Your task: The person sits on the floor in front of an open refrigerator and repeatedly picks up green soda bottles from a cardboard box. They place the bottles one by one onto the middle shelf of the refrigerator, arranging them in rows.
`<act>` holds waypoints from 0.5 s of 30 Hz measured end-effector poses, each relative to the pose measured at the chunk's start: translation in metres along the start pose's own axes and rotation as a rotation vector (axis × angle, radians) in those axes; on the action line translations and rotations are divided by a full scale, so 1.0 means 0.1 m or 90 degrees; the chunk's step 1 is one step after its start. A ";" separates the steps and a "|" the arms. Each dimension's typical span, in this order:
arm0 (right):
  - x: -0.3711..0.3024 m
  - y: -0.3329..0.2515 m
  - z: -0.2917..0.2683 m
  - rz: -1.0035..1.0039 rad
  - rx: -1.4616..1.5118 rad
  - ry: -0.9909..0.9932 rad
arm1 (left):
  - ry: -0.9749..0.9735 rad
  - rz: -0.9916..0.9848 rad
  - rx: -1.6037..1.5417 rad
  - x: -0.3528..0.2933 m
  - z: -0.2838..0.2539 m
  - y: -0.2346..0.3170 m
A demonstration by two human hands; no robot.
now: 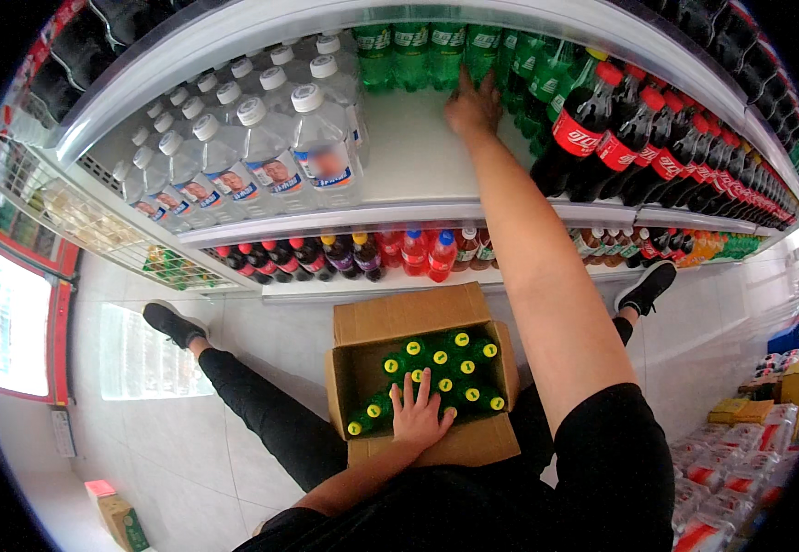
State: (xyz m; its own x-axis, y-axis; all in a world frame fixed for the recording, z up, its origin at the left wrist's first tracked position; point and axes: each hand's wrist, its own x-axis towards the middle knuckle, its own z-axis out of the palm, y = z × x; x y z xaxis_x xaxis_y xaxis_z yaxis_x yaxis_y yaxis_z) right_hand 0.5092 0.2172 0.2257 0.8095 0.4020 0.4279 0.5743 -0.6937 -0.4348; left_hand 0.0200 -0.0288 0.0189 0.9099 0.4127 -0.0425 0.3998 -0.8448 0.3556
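Observation:
An open cardboard box [408,317] rests on the floor between my legs, with several green soda bottles [441,357] standing in it, yellow caps up. My left hand [418,419] reaches over the near side of the box, its fingers spread among the caps. On the shelf [408,152] ahead, my right arm stretches far back. My right hand [475,109] has its fingers around the lower part of a green bottle [483,51] at the end of a row of green bottles [410,55]. The bottle's upper end is cut off by the shelf above.
Clear bottles with white caps [252,138] fill the shelf's left. Dark cola bottles with red caps [592,120] line its right. Assorted drinks [418,250] stand on the lower shelf. Wrapped packs [721,469] are stacked at lower right; a lit red-framed cooler [13,313] stands left.

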 end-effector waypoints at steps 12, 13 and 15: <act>0.31 0.46 -0.14 -0.025 0.275 -0.195 | 0.025 0.033 -0.008 -0.01 -0.03 0.03; 0.31 0.46 -0.12 -0.014 0.340 -0.243 | 0.032 0.035 -0.006 -0.01 -0.04 0.01; 0.17 0.28 -0.22 0.043 0.460 -0.326 | -0.011 0.003 0.016 -0.03 -0.11 -0.02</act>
State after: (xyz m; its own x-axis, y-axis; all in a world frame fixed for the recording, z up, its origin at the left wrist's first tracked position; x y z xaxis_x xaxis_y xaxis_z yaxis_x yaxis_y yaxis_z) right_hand 0.5369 0.1914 0.2384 0.6998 0.7125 0.0517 0.3198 -0.2477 -0.9145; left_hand 0.0157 -0.0247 0.0291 0.9138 0.4020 -0.0574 0.3972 -0.8553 0.3327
